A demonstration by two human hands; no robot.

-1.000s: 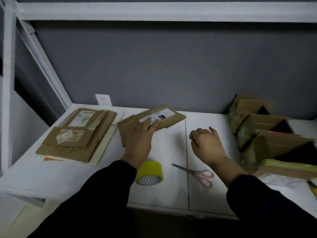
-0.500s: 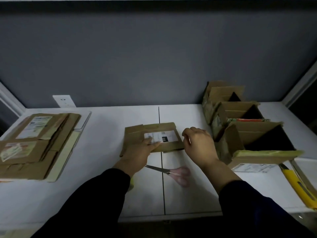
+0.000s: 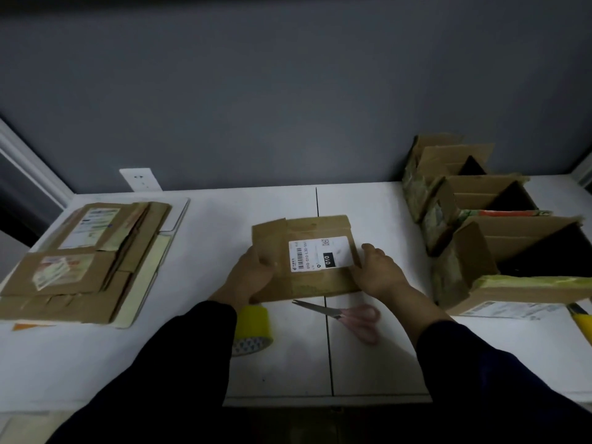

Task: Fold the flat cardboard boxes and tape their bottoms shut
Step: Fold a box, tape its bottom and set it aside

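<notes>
A flat cardboard box (image 3: 307, 283) with a white shipping label lies in the middle of the white table (image 3: 198, 245). My left hand (image 3: 248, 275) grips its left edge, thumb on top. My right hand (image 3: 379, 272) holds its right edge with curled fingers. A roll of yellow tape (image 3: 253, 330) lies just under my left wrist. Pink-handled scissors (image 3: 349, 315) lie in front of the box. A stack of flat cardboard boxes (image 3: 80, 261) sits at the left.
Several folded, open boxes (image 3: 480, 238) stand in a row at the right. A yellow utility knife (image 3: 581, 318) pokes in at the right edge. A wall socket (image 3: 141, 179) sits on the grey back wall.
My left hand carried the flat box from beside the left stack to the table's middle. My right hand came onto its right edge. The view swung right and down.
</notes>
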